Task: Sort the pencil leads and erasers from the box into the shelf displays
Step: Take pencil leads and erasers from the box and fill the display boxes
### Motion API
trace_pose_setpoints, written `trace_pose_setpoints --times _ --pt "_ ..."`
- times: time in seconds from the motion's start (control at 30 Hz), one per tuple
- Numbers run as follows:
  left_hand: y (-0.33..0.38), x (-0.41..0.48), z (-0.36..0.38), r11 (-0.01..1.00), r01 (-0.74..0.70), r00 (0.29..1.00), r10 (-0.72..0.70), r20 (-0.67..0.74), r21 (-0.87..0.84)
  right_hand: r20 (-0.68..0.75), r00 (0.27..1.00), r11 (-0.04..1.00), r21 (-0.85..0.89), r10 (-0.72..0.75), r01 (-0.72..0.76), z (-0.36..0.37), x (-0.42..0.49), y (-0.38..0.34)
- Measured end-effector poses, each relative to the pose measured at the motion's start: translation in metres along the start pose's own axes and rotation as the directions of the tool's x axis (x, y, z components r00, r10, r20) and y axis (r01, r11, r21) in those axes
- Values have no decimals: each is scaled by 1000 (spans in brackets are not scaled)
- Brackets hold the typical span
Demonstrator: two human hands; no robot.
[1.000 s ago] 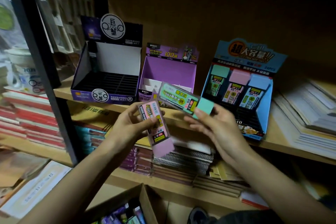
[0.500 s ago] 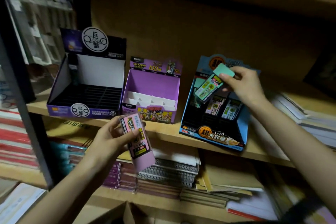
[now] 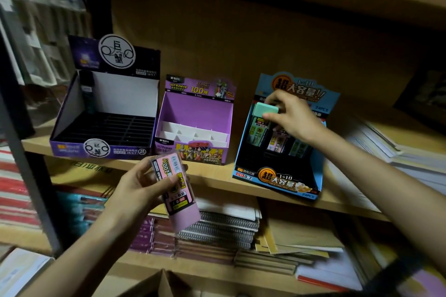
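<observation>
The right hand (image 3: 294, 118) pinches with thumb and fingers the cap of a mint-green rectangular plastic lead case (image 3: 266, 109), which sits in the blue cardboard display box (image 3: 277, 179) just under this hand. The left hand (image 3: 142, 185) grips a pink rectangular plastic lead case (image 3: 176, 190), tilted, with the purple cardboard display box (image 3: 193, 113) just beyond its fingers.
</observation>
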State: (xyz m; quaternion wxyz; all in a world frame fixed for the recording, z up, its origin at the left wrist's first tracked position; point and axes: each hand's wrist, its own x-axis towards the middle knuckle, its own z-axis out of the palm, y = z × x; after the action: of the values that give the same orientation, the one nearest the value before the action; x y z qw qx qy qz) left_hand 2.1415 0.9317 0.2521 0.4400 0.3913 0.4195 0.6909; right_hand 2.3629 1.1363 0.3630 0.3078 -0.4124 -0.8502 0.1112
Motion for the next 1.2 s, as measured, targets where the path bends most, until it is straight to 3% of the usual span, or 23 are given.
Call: trace_pose_setpoints --times 0.1,0.2,0.27,0.37,0.43,0.5,0.57,0.63,0.7,0.83,0.9,0.93,1.03,1.1,1.2 --pt "-2 2 -1 1000 -6 1000 6 -3 2 -34 992 971 -211 -122 112 4 -1 1" --pt "-3 2 -2 1000 -8 1000 8 -14 -4 -73 953 831 -512 -294 217 10 -2 4" --pt "-3 2 -2 1000 -2 1000 2 -8 -3 -47 959 751 -633 -281 189 13 -2 4" --pt "-3 2 1 1000 1 1000 -1 -4 -11 -38 981 766 -631 -192 125 14 -9 1" --pt "-2 2 3 1000 3 1000 -3 -16 -27 -99 971 842 -523 -216 134 17 -29 -13" --pt "-1 1 8 999 -2 1000 1 -23 -51 -139 970 957 -241 -197 160 28 -63 -33" --pt "-1 0 16 995 -28 999 25 -25 -99 27 994 983 155 -102 96 48 -103 -56" --pt "0 -1 27 985 -65 998 61 -30 -158 304 953 843 510 7 -169 65 -136 -73" --pt "1 0 39 977 -95 995 92 -23 -189 407 910 662 660 81 -354 74 -151 -77" --pt "2 10 55 974 -89 996 82 -41 -208 289 936 444 826 199 -349 60 -147 -65" --pt "-1 18 65 991 -70 997 69 -18 -115 197 947 356 891 255 -281 44 -139 -56" --pt "-3 21 73 997 -59 998 59 5 -45 141 948 369 896 287 -245 36 -135 -50" --pt "-9 34 100 954 -113 988 80 129 276 -66 951 584 802 301 -129 11 -120 -31" --pt "-10 45 116 804 -244 956 106 273 542 -132 969 694 719 208 -51 -9 -108 -20" --pt "-9 62 128 565 -377 915 102 391 734 -165 984 861 507 70 24 -40 -87 1"
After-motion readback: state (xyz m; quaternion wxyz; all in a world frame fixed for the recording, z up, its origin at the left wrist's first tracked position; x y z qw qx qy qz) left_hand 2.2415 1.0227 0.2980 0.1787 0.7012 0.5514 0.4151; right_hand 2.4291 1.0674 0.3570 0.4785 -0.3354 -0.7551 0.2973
